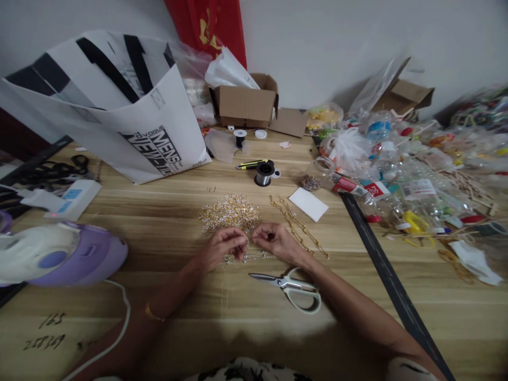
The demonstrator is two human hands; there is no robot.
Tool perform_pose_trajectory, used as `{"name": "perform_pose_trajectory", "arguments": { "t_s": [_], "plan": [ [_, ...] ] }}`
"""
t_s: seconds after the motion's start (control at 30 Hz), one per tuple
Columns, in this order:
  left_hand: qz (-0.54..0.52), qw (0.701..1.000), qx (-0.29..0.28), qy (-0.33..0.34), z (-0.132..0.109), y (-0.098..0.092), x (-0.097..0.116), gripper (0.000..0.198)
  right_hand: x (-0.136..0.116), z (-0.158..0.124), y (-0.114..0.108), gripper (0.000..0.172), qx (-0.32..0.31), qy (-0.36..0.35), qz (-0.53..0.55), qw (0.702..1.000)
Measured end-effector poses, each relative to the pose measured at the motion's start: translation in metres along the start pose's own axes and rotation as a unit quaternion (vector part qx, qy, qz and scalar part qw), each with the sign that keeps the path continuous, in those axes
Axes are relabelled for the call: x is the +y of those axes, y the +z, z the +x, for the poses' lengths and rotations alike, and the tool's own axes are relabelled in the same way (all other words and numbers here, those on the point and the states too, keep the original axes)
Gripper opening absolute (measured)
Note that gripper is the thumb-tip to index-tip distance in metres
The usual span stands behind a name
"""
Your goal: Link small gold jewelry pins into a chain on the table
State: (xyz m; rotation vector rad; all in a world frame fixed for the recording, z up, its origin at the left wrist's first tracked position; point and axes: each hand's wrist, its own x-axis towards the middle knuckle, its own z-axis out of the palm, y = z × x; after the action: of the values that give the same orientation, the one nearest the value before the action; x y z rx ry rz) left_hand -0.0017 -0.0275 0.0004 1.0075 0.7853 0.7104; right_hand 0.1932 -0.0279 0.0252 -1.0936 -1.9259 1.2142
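Note:
My left hand is closed in a pinch, with a thin silver beaded chain at its fingertips and trailing on the table below. Just to the right, my right hand also pinches, its fingertips close to the left ones; what sits between them is too small to make out. Right behind the hands lies a heap of gold and silver chains. Strands of gold chain stretch out beyond my right hand. Scissors with pale handles rest beneath my right wrist, blades pointing left.
Behind the heap are a spool of silver wire, a utility knife, a black spool and a cardboard box. A white card lies right. Plastic bottles crowd the right side; a purple-white appliance stands left.

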Motion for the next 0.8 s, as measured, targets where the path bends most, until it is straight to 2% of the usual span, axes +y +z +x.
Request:
{"name": "perform_pose_trajectory", "arguments": {
  "t_s": [0.2, 0.47, 0.67, 0.8],
  "plan": [
    [-0.003, 1.000, -0.005, 0.009, 0.000, -0.002, -0.002, 0.024, 0.003, 0.000, -0.001, 0.011, 0.008, -0.010, -0.016, 1.000],
    [0.138, 0.990, 0.021, 0.018, -0.001, 0.006, 0.007, 0.026, -0.005, -0.001, -0.001, 0.012, -0.010, -0.043, -0.077, 0.996],
    [0.187, 0.981, 0.017, 0.040, 0.000, 0.005, 0.004, 0.025, -0.012, -0.003, -0.003, 0.009, -0.016, -0.098, -0.134, 0.986],
    [0.206, 0.978, 0.011, 0.045, 0.000, 0.004, 0.001, 0.024, -0.011, -0.003, -0.004, 0.012, -0.020, -0.107, -0.150, 0.983]
  ]
}}
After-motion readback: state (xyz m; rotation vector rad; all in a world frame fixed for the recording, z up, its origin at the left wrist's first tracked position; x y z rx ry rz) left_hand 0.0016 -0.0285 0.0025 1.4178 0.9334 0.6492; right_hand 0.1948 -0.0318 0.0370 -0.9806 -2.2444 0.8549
